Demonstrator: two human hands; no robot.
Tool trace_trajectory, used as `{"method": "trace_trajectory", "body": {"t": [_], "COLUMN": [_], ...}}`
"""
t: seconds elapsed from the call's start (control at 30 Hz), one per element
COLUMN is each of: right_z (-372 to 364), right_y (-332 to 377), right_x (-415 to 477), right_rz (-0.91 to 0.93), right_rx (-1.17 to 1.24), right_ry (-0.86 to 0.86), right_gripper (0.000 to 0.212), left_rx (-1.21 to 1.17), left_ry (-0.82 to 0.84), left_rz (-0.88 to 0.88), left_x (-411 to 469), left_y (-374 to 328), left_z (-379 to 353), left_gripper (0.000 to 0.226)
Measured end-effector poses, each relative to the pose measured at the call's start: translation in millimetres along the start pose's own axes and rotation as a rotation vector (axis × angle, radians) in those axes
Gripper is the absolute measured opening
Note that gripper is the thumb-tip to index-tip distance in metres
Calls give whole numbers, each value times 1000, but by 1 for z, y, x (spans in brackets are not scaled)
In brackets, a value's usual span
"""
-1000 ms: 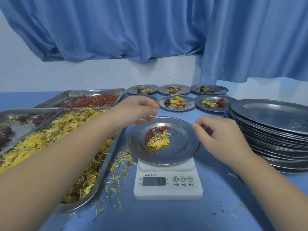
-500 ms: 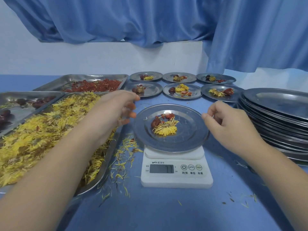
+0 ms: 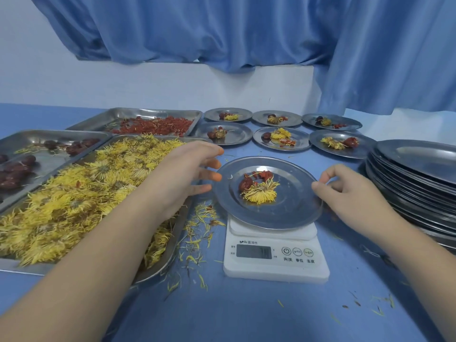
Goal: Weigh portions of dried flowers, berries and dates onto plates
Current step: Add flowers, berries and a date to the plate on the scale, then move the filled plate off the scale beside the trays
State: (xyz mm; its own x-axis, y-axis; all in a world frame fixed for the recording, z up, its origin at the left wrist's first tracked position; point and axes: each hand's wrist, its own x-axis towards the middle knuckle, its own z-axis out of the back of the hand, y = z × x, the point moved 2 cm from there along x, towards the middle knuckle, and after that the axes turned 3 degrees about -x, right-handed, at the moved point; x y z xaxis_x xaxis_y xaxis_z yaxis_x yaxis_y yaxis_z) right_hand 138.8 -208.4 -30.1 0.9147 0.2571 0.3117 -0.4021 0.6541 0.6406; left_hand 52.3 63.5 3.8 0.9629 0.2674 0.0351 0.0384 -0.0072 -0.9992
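Blue worktop (image 3: 246,317) under blue curtains: a plate (image 3: 293,206) holding flower, berries and a date is sitting on the white scale (image 3: 276,255), the left hand (image 3: 187,174) reaching open-fingered beside its left rim, the right hand (image 3: 345,193) pinching its right rim.

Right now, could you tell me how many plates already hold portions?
7: one on the scale; three in the far row; three in the nearer row. None seem hidden.
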Motion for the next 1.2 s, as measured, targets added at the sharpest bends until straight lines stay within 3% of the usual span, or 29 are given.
{"method": "trace_trajectory", "body": {"t": [0.23, 0.43, 0.7, 0.97, 1.2], "right_z": [2, 7, -16, -61, -128], "right_y": [-2, 7, 38, 53, 40], "right_x": [4, 26, 97, 208, 303], "right_rz": [-150, -245, -288, -397, -509], "right_rx": [510, 890, 952, 873, 873], "right_ry": [-59, -77, -103, -221, -278], "right_gripper": [9, 7, 15, 18, 11], "left_rx": [-166, -398, -427, -524, -656], "left_ry": [63, 103, 104, 74, 60], "left_rz": [-30, -71, 57, -9, 156], "left_x": [-3, 10, 42, 61, 76], "left_y": [-6, -27, -54, -70, -50], "left_z": [0, 13, 56, 102, 88], "left_gripper": [34, 22, 44, 41, 35]}}
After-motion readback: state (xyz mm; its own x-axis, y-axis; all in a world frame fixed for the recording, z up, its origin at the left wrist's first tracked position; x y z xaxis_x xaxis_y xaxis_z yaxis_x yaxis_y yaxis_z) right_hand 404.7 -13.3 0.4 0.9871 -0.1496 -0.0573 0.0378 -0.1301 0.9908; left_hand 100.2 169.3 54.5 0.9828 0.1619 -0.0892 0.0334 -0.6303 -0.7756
